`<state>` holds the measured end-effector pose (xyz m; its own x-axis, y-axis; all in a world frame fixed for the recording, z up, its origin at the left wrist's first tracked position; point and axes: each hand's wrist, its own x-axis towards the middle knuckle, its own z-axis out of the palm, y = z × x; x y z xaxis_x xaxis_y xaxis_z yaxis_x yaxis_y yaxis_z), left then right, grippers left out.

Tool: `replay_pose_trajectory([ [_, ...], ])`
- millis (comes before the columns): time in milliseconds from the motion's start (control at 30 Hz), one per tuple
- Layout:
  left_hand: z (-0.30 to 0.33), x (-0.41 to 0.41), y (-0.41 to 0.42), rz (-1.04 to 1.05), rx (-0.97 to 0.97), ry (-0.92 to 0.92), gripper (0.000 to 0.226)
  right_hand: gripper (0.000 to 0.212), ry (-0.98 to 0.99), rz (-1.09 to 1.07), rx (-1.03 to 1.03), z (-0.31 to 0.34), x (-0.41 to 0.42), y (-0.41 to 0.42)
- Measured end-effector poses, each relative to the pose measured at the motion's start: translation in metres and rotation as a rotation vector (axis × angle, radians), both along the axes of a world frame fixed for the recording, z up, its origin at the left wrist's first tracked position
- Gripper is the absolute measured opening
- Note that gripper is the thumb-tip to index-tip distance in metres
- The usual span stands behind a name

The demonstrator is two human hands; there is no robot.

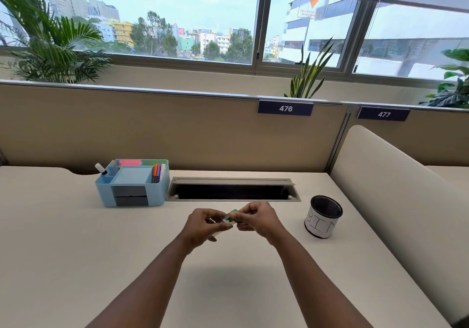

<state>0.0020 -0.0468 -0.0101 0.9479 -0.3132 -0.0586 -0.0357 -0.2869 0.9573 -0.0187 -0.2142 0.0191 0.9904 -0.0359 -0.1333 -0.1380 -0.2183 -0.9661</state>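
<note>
Both hands meet over the middle of the cream laminate worktop (101, 251), raised a little above it, with a slim, pale pen-like stick (221, 221) held between them. The left hand (205, 226) has its fingers curled round the pale barrel, thumb on top, and a short length of the barrel seems to show below its palm. The right hand (256, 220) pinches the green end piece (233, 212) between thumb and bent forefinger, its other fingers tucked in. Neither hand is slack; each grips its own end. The stick's long axis runs across the body from left hand to right, rising slightly toward the green end, so any pull or push would go along that line, straight between the two grips. Whether the green piece is seated fully on the barrel or partly off it is too small to tell. A black mesh cup wrapped in white paper lettered BIN (323, 216) stands to the right, nearer the right hand. A light blue plastic desk organiser (162, 190) holding markers and sticky notes sits farther back on the left, beside the open grey cable slot (232, 190).
</note>
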Motion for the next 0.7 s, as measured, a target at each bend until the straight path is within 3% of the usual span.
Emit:
replay_pose_trajectory([
  [167,0.003,-0.001,0.006,-0.119,-0.020,0.135,0.008,0.017,0.017,0.126,0.021,0.001,-0.001,-0.003],
  [267,0.003,-0.001,0.005,-0.110,-0.020,0.131,0.012,0.013,0.021,0.082,-0.006,0.001,0.000,-0.001],
  [467,0.004,-0.001,-0.003,-0.081,-0.027,0.098,0.022,0.030,0.040,-0.005,-0.077,0.004,0.001,0.000],
  [567,0.006,-0.001,-0.007,-0.063,-0.087,0.131,0.025,0.028,0.038,0.025,-0.083,0.012,0.001,-0.007],
  [700,0.009,-0.001,-0.010,-0.040,-0.096,0.139,0.027,0.033,0.018,0.173,0.073,0.015,-0.001,-0.014],
])
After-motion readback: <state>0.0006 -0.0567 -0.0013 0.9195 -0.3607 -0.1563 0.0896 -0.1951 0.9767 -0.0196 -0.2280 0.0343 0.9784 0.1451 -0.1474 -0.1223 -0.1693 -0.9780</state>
